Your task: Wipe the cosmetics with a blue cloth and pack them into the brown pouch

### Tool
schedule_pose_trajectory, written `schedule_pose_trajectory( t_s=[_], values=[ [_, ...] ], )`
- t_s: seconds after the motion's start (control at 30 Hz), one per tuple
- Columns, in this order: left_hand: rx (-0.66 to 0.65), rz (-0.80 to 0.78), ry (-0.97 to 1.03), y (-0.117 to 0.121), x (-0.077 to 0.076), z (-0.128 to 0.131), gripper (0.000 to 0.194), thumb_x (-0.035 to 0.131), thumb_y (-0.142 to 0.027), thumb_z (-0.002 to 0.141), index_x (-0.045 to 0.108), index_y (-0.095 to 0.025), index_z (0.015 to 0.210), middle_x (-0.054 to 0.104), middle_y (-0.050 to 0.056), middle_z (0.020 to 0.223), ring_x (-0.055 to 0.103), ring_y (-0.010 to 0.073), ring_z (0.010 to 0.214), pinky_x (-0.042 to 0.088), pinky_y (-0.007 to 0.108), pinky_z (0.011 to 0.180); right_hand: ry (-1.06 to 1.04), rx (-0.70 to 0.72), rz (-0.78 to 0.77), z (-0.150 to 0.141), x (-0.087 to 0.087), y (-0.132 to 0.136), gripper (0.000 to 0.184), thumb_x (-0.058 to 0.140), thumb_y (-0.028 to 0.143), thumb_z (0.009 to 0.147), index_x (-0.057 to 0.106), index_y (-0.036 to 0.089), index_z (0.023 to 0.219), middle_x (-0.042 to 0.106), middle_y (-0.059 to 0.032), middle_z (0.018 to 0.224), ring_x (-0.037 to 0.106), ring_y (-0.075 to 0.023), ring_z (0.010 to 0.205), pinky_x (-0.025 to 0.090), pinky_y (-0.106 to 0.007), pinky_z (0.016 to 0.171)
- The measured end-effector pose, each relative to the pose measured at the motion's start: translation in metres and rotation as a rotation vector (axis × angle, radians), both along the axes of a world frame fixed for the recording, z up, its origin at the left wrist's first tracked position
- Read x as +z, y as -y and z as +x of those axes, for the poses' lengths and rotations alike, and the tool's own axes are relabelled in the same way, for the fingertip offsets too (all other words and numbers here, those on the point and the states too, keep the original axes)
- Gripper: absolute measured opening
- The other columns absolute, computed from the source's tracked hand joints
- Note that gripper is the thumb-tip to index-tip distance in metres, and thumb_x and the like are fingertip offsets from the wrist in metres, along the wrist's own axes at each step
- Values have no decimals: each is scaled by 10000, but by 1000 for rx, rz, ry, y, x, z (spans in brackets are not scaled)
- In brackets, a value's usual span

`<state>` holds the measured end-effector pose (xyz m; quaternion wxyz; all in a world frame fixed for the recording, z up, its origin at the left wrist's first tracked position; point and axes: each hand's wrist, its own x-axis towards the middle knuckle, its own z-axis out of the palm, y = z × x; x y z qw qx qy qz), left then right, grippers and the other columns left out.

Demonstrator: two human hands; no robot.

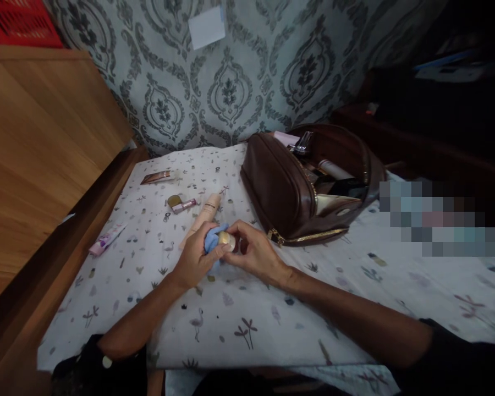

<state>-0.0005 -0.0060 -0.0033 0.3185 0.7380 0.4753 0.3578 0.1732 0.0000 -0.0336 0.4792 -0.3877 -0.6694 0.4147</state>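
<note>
Gold-and-white cosmetic container is just below frame center, right hand pinching it; left hand bunches blue cloth against it. Unzipped brown makeup bag sits upper right.

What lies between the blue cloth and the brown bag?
In the head view, the small golden container and right hand lie between blue cloth and brown bag.
</note>
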Motion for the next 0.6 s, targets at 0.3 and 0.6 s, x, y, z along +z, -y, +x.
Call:
schedule_pose_trajectory(
  t_s=[0.3,0.6],
  values=[
    [-123,38,-34,-5,0,-9,330,537,-450,957,646,-170,1092,627,27,902,569,180,834,449,271,786,-192,265,-310,5,2,-9,424,848,468,665,573,179,810,567,43,704,495,-95,624,398,-218,550],
    [-84,92,-33,-3,-4,-10,392,509,-490,973,645,-167,1149,686,68,987,623,213,895,485,325,874,-289,437,-504,9,9,-11,475,878,505,671,606,170,869,614,41,717,562,-84,606,375,-191,498]
  ],
)
